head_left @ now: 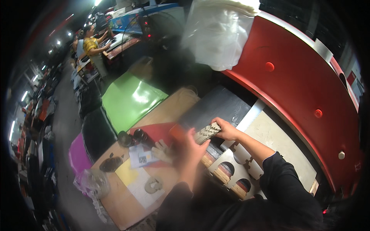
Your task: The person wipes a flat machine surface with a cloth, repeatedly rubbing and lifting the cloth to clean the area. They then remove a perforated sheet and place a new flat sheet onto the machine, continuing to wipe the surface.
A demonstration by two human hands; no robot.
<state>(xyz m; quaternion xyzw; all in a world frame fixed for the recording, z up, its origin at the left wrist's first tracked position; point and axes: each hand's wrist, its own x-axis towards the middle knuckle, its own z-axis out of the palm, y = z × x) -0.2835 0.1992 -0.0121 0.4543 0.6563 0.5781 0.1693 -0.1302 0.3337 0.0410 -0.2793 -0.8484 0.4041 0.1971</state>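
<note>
Between my two hands is a stack of thin cut pieces, pale with dark-edged layers, held tilted above the work surface. My right hand is closed round its right end. At the left end, my left hand grips it with the thumb along the near side; its fingers are slightly blurred. Under the hands lies a pale sheet with round and notched cut-outs, resting on layered boards. Beyond the stack is a dark flat board. A pale work glove lies left of my left hand.
A large red machine body curves along the right, beside a pale plate. Clear plastic bags hang at the top. On the left, a wooden table bears papers, a tape roll and green sheets. People work far left.
</note>
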